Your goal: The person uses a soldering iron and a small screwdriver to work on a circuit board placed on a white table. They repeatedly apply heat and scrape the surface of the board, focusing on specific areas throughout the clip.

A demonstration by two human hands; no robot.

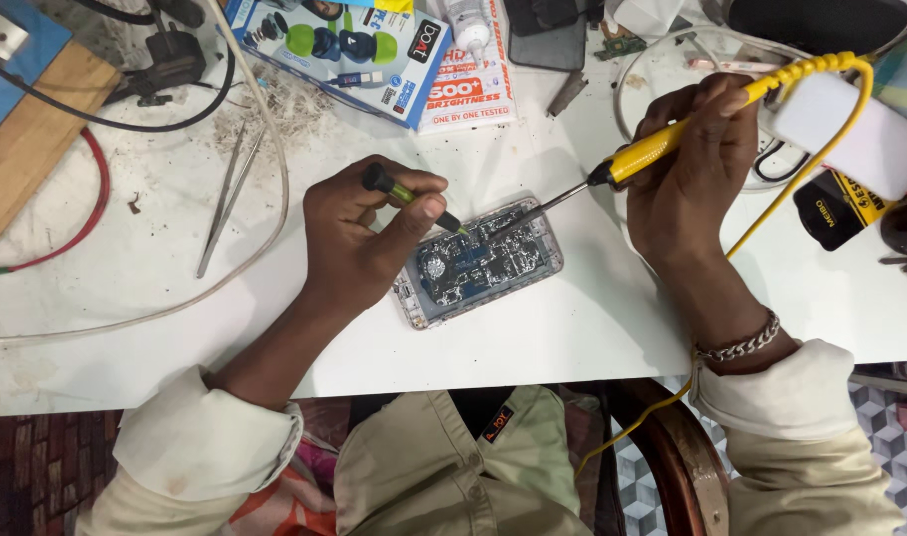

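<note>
The person is working on an opened phone (478, 263) lying at a slant in the middle of the white table (592, 318), its circuit board facing up. The left hand (359, 233) is pinching a small green-and-black tool (409, 196) between thumb and fingers, its tip touching the upper part of the board. The right hand (687, 169) is wrapped closed around a yellow soldering iron (662, 144), whose metal tip is reaching in to nearly the same spot. This is looking like soldering work on 1 point of the board, calling for both tips to be kept steady. Around the phone, tweezers (225, 194), loose cables (96, 213) and printed boxes (374, 50) are lying on the stained, cluttered table; patterned floor tiles are showing beneath its edge.
</note>
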